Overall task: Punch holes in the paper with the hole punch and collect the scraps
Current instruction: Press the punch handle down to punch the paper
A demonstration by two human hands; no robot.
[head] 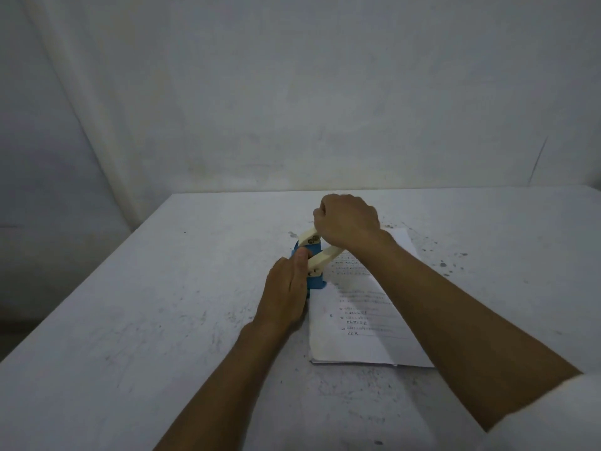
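A blue hole punch [314, 280] with a cream lever handle [320, 259] stands on the left edge of a printed paper stack [361, 323] on the white table [162, 304]. My right hand [346, 224] is closed around the raised end of the cream handle. My left hand [286, 296] lies against the punch's left side, thumb on the blue base, steadying it. The handle is tilted up. No scraps are clearly visible.
A white wall rises behind the table's far edge [325, 190]. The table's left edge [81, 281] runs diagonally, with dark floor beyond it. Small dark specks [442, 263] mark the tabletop right of the paper.
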